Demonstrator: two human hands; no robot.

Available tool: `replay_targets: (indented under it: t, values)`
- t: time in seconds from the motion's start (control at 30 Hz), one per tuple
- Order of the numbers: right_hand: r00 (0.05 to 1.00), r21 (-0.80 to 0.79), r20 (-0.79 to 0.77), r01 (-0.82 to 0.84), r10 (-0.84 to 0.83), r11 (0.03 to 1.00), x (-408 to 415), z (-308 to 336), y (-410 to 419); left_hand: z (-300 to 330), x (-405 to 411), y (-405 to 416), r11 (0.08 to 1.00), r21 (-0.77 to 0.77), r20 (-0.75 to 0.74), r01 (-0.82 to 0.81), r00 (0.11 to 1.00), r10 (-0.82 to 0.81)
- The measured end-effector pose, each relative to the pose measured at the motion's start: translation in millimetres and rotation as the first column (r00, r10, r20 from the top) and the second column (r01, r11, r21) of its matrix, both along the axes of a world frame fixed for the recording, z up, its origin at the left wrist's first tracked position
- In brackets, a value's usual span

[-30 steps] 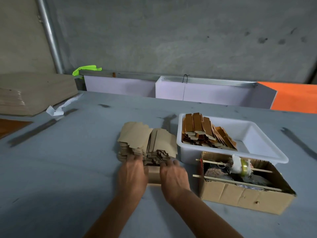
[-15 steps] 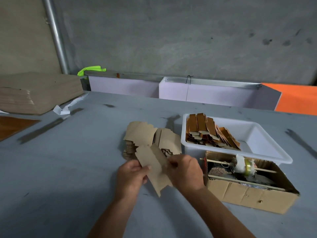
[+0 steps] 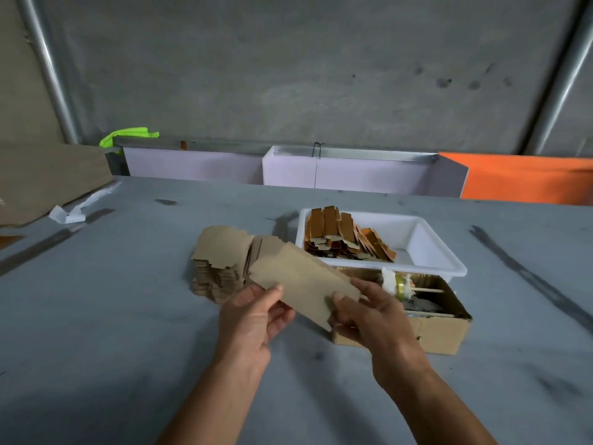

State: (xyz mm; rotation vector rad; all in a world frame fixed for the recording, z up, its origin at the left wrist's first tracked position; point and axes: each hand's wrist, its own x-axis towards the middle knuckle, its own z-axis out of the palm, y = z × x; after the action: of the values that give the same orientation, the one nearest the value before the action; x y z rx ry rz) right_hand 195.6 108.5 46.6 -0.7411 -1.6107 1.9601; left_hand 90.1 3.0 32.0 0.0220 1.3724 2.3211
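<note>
**Blank held in both hands above the table**

Head view:

1. I hold one flat brown blank (image 3: 301,281) in both hands, raised off the grey table (image 3: 96,316).
2. My left hand (image 3: 253,319) pinches the near-left edge of the blank. The thumb lies on the top face and the fingers curl beneath.
3. My right hand (image 3: 369,319) pinches the near-right end in the same way, thumb on top and fingers curled under.
4. The blank is tilted, with its long axis running from far left to near right. In this view it overlaps the right part of the stack (image 3: 221,261) and the near-left corner of the tray (image 3: 426,239). I cannot tell whether it touches either.
5. The stack rests on the table just beyond my left hand. It is made of flat brown blanks with notched edges, in two piles side by side.
6. The white tray stands just beside the stack, to its right. Orange-brown folded pieces (image 3: 340,236) lean together in its left half.
7. An open box (image 3: 439,335) sits against the near side of the tray, close to my right hand. Inside it, a roll (image 3: 399,284) with a gold band sits on a thin stick.
8. At far left lies a pile of brown sheets (image 3: 48,178), with a white strip (image 3: 70,213) near it.
</note>
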Motion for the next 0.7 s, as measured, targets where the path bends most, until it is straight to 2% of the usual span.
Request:
replay_targets:
  t: [0.17, 0.27, 0.33, 0.4, 0.5, 0.6, 0.7]
  values:
    - [0.989, -0.100, -0.044, 0.138, -0.143, 0.985, 36.4, -20.6, -3.0, -11.4, 40.4, 15.5, 0.996, 0.025, 0.056, 0.090, 0.994, -0.091]
    - [0.979, -0.058, -0.017, 0.203, -0.205, 0.977, 58.5, -30.6, 4.8, -24.1, 59.1, 20.2, 0.984, -0.057, 0.062, 0.168, 0.984, -0.165]
    - [0.982, -0.022, 0.031, 0.188, -0.187, 0.982, 72.6, -34.1, 13.8, -28.9, 61.2, 22.0, 0.982, -0.157, -0.013, 0.107, 0.994, -0.111]
    - [0.983, 0.032, 0.105, 0.148, -0.150, 0.989, 84.2, -36.5, 23.1, -30.5, 55.9, 21.9, 0.964, -0.264, -0.182, 0.015, 0.981, -0.066]
    - [0.976, 0.080, 0.193, 0.087, -0.101, 0.993, 94.4, -37.5, 34.9, -29.6, 49.5, 21.5, 0.923, -0.381, -0.409, 0.051, 0.886, -0.218]
    - [0.969, 0.101, 0.228, 0.074, -0.096, 0.992, 97.4, -34.3, 43.8, -34.0, 48.6, 22.8, 0.834, -0.545, -0.486, 0.092, 0.776, -0.403]
    - [0.970, 0.088, 0.218, 0.090, -0.108, 0.992, 98.0, -32.6, 49.0, -40.1, 49.2, 22.5, 0.797, -0.590, -0.468, 0.130, 0.749, -0.469]
